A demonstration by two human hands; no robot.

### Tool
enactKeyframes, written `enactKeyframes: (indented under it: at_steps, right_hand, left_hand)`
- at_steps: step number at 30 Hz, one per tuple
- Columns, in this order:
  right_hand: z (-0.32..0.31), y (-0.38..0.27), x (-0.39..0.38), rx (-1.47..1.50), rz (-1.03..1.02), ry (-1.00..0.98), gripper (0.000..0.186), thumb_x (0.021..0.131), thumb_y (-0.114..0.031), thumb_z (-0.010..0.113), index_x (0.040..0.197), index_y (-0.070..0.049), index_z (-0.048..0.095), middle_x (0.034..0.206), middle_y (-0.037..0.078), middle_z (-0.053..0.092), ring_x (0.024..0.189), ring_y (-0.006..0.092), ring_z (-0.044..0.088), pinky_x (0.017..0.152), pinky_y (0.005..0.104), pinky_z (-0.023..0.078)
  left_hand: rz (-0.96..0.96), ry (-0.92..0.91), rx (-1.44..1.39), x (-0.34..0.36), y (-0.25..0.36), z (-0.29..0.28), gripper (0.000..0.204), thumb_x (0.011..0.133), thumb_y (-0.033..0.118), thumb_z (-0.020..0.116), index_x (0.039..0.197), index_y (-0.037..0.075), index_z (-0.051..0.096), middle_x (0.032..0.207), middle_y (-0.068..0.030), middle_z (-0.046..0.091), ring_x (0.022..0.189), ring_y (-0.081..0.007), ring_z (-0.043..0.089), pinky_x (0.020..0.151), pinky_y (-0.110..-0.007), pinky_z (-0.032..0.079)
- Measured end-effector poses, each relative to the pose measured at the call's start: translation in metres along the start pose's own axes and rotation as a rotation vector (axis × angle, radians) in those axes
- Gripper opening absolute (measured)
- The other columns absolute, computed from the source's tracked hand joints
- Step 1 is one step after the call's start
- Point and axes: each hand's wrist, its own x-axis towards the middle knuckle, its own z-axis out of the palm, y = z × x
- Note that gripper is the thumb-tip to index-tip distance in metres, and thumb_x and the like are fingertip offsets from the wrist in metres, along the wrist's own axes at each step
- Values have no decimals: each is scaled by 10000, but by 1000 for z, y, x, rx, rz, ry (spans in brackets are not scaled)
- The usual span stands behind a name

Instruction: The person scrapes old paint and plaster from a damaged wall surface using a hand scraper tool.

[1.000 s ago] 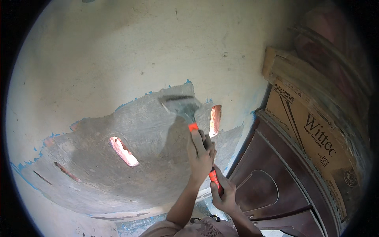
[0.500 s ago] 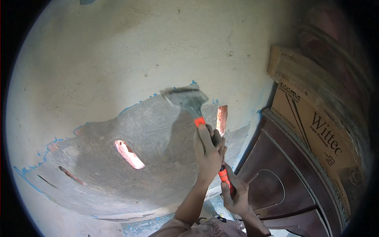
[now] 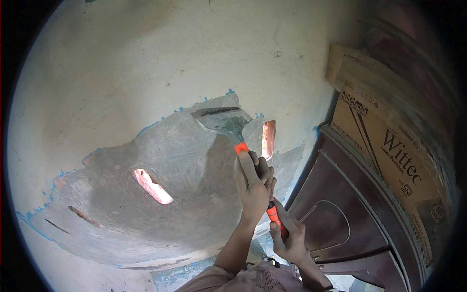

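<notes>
Your view is evenly lit, soft daylight, no hard glare. The pale wall (image 3: 146, 63) reads bright up top; the dark wooden door (image 3: 340, 214) at right goes dim. Two red-orange patches (image 3: 152, 186) glow on the grey plaster. Fisheye bends straight edges near the rim, black vignette all round. Slight softness at the scraper blade (image 3: 224, 119).

- Left hand (image 3: 253, 187), centre of the frame, is raised on a bare forearm, fingers (image 3: 249, 168) curled closed.
- Right hand (image 3: 288, 238), lower right of it, is clenched too.
</notes>
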Motion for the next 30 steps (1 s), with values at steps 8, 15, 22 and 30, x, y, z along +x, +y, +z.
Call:
enactKeyframes:
  at_steps: [8,15,22,30]
  right_hand:
    - [4,-2,16,29,-46,23,516,959,-44,625,1465,-4,528,718,79,542,506,131,468,477,308,380]
    - [1,9,3,20,-3,7,522,958,-36,619,1468,1,518,744,91,557,505,123,454,478,291,365]
    - [-1,3,4,-43,-76,18,553,933,-24,636,1472,3,516,711,84,538,480,127,457,465,310,382]
    - [-11,-7,15,-128,-110,-11,578,898,8,652,1462,0,529,752,124,550,502,215,505,481,361,426]
  left_hand:
    - [45,-8,32,9,9,4,406,1113,456,337,885,122,371,608,21,307,418,-84,241,343,-260,212]
    - [2,8,24,5,-2,6,422,1111,470,335,880,119,374,582,25,294,406,-75,210,349,-251,209]
    - [24,-7,-15,2,2,4,460,1102,522,338,889,118,388,580,22,293,400,-73,228,342,-247,216]
    - [40,-71,-129,9,10,8,451,1104,524,337,900,122,360,554,25,282,383,-78,228,341,-251,230]
